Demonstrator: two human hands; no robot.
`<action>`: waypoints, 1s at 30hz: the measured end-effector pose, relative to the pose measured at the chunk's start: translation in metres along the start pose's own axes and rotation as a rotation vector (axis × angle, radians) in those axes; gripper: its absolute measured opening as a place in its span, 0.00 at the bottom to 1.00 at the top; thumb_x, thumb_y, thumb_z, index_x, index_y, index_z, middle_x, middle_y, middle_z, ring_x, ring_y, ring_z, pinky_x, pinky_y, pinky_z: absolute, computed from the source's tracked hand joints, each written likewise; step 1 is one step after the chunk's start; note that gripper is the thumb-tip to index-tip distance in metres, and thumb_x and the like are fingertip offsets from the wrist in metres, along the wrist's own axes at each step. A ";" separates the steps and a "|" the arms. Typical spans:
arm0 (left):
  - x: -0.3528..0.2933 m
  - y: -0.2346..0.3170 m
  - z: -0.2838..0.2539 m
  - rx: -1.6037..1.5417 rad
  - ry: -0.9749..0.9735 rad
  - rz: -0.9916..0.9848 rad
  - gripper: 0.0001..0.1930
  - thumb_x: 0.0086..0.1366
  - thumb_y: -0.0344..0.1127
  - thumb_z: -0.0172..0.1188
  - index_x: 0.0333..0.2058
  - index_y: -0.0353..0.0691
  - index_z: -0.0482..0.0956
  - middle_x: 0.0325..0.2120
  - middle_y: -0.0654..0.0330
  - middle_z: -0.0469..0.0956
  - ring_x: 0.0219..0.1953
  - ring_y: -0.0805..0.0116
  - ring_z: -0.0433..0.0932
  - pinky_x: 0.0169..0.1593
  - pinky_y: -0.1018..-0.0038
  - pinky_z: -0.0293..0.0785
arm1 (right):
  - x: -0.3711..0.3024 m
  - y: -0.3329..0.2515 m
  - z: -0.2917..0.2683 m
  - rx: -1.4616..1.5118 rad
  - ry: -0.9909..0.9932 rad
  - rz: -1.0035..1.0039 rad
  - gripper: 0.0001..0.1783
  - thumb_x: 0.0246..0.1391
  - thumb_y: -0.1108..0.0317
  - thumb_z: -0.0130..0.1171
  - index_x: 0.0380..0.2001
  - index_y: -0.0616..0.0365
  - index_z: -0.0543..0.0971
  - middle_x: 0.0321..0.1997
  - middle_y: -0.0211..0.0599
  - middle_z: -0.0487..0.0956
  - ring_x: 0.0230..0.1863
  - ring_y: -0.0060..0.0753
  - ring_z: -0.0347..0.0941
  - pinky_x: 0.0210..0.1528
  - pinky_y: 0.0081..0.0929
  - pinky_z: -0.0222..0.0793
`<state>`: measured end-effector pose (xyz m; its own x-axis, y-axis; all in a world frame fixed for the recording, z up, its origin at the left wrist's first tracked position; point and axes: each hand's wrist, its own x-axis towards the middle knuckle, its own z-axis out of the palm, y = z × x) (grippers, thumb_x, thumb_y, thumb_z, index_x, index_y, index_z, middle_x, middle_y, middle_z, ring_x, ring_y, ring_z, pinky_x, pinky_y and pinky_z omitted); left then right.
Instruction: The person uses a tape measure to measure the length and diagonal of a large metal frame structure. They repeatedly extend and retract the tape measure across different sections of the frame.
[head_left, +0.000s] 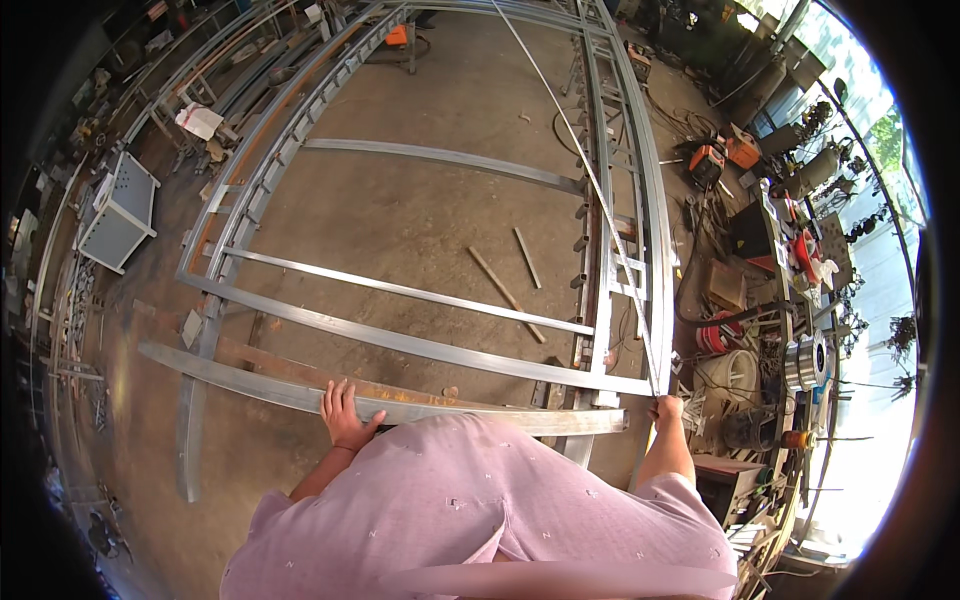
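Tape running slantwise over a welding-shop frame

Nearest the body, the left hand (345,415) is resting on a rectangular steel tube (255,384) lying crosswise beyond the frame's near crossbar; its fingers are standing slightly apart, not wrapping round. At the near right corner of the steel frame (430,347), the right hand (667,407) is closing its fingers on the end of what looks like a measuring tape (552,100). That tape is running from this corner, slanting left over the right side rails, toward the far edge. Holding it on a diagonal seems to be the step in hand; the next move is probably calling for a steady end at the corner and a taut, straight line.

Farther in, a thin crossbar (410,292) is spanning the frame, two short bars (505,292) are lying on the floor (380,230) inside it, and another crossbar (440,157) is bridging the rails beyond.
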<state>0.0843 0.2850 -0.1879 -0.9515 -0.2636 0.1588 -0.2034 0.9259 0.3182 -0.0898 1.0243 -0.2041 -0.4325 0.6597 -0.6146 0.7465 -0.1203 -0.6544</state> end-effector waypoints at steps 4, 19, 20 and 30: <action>-0.001 -0.001 0.000 0.001 -0.023 -0.023 0.50 0.53 0.75 0.62 0.61 0.38 0.72 0.65 0.51 0.66 0.73 0.43 0.54 0.72 0.40 0.46 | -0.005 -0.004 0.002 -0.012 -0.006 -0.004 0.06 0.58 0.78 0.50 0.35 0.62 0.77 0.27 0.35 0.76 0.22 0.33 0.73 0.22 0.35 0.70; -0.002 -0.002 0.003 -0.010 0.008 -0.008 0.49 0.53 0.75 0.61 0.61 0.39 0.72 0.65 0.51 0.67 0.73 0.43 0.54 0.72 0.40 0.45 | 0.001 0.001 0.001 -0.007 -0.006 0.007 0.04 0.60 0.76 0.54 0.31 0.60 0.78 0.27 0.36 0.77 0.24 0.35 0.73 0.26 0.39 0.74; -0.002 -0.003 0.003 -0.005 0.007 -0.010 0.49 0.53 0.75 0.61 0.61 0.39 0.72 0.65 0.51 0.67 0.73 0.43 0.54 0.72 0.40 0.45 | 0.000 0.000 0.004 -0.011 0.001 0.009 0.04 0.60 0.76 0.54 0.31 0.60 0.78 0.26 0.36 0.77 0.24 0.35 0.73 0.26 0.39 0.73; 0.002 -0.012 0.011 0.045 0.074 0.100 0.48 0.57 0.75 0.60 0.61 0.37 0.72 0.63 0.52 0.70 0.71 0.42 0.58 0.71 0.41 0.48 | 0.023 0.015 -0.011 0.113 -0.045 -0.150 0.10 0.54 0.79 0.51 0.20 0.58 0.74 0.18 0.38 0.72 0.15 0.34 0.68 0.15 0.38 0.61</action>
<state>0.0820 0.2763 -0.2014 -0.9481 -0.1871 0.2569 -0.1203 0.9594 0.2551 -0.0832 1.0460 -0.2231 -0.5588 0.6429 -0.5238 0.6114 -0.1074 -0.7840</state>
